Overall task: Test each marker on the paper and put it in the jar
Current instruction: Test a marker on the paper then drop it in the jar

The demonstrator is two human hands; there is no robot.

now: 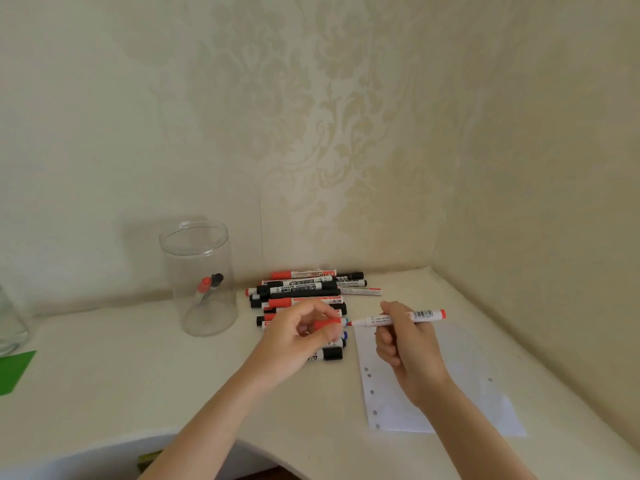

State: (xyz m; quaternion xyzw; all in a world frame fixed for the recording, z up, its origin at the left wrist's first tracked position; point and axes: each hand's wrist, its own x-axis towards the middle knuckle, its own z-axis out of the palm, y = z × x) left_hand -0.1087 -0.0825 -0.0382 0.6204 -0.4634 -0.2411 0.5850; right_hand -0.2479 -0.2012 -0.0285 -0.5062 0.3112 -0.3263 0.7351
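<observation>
A person's two hands work over a pale table [145, 375], nearest the camera a punched sheet of paper [460, 400] lying under the right forearm. The right hand [401, 341] curls round an uncapped red marker [398, 319], held level just above the paper's far edge, tip pointing left. The left hand [298, 337] pinches the red cap [327, 323] just beside that tip, the two not quite touching. Behind the left hand lies a loose pile of markers [304, 292], black and red. Farther left a clear jar [202, 278] stands upright with two markers inside. The marker looks light, stiff and smooth; a hold round mid-barrel, as here, should steady the stroke, while the thin paper may slide unless pinned.
</observation>
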